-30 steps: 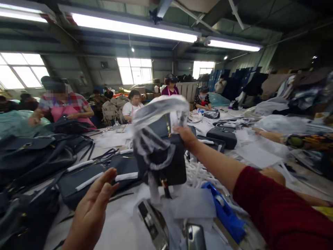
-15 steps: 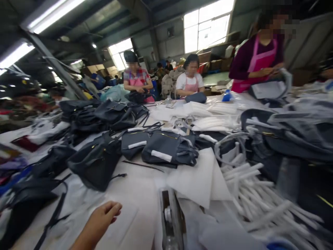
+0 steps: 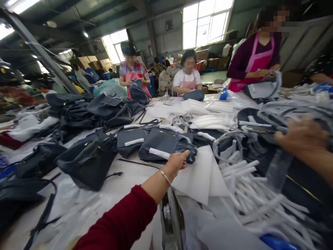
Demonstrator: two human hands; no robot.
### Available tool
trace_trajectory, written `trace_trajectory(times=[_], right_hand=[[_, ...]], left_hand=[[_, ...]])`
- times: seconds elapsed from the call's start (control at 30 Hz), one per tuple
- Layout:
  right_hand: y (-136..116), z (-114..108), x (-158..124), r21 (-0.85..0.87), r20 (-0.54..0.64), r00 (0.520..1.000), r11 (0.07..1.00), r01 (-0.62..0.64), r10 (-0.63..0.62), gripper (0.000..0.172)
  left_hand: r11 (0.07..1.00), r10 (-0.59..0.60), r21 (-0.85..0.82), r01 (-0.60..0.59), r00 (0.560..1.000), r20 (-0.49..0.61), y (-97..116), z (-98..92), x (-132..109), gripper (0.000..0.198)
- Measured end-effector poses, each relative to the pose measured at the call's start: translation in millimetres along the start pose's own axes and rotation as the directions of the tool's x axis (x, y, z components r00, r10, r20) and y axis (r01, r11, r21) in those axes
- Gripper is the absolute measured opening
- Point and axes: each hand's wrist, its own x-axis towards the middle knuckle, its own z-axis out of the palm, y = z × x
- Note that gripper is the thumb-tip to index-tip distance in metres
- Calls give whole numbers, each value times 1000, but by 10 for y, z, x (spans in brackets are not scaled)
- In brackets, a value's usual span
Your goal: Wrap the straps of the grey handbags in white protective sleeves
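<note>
Across the crowded worktable [image 3: 127, 180], a dark bag [image 3: 161, 139] lies mid-scene, its bunched straps [image 3: 191, 150] rightward, seemingly a handy grip: the left hand [image 3: 177, 164] is narrow there, its hold unclear. The blurred right hand [image 3: 304, 137] is by another bag [image 3: 245, 117], far right; I cannot tell its grip.

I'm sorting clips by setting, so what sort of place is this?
Probably a bag factory, perhaps its finishing or packing area: many navy bags lie spread out, people in pink aprons work beyond them, and loose white tubes are heaped nearby.
</note>
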Motion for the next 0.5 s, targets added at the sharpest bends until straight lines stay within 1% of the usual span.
trace_trajectory(times=[0.03,0.07,0.13,0.17,0.2,0.23,0.27,0.33,0.4,0.43,0.47,0.5], right_hand=[[-68,-33,-40,1,75,996,998,57,-56,28],[-192,-33,-108,31,164,979,993,115,-118,25],[-563,45,-314,155,315,920,969,193,-233,24],[-775,104,-437,233,358,893,953,196,-271,24],[-980,163,-561,303,378,878,935,183,-294,23],[-1164,214,-674,361,402,864,919,156,-304,23],[-1316,252,-769,406,419,858,907,115,-296,23],[-1524,283,-886,455,459,855,891,6,-240,21],[-1647,270,-914,445,517,846,886,-133,-132,18],[-1707,254,-908,433,551,832,874,-218,-65,16],[-1780,237,-900,437,583,813,837,-328,14,14],[-1875,219,-898,452,620,779,770,-451,93,13]], left_hand=[[994,-68,-92,63,997,-48,16,179,65,39],[985,-104,-145,93,992,-73,32,326,114,39],[973,-128,-207,106,987,-95,76,513,169,36],[970,-120,-223,98,989,-89,110,549,180,33],[965,-114,-245,90,990,-84,157,548,185,30],[960,-103,-270,78,991,-81,220,507,185,27],[953,-88,-296,62,993,-76,300,429,180,23],[936,-46,-350,23,997,-55,519,165,153,14],[914,14,-406,-22,1000,-23,790,-209,79,5],[900,49,-433,-48,999,-9,927,-419,16,3],[886,87,-457,-79,996,-4,1053,-633,-68,4],[873,128,-475,-111,992,3,1157,-842,-176,5]])
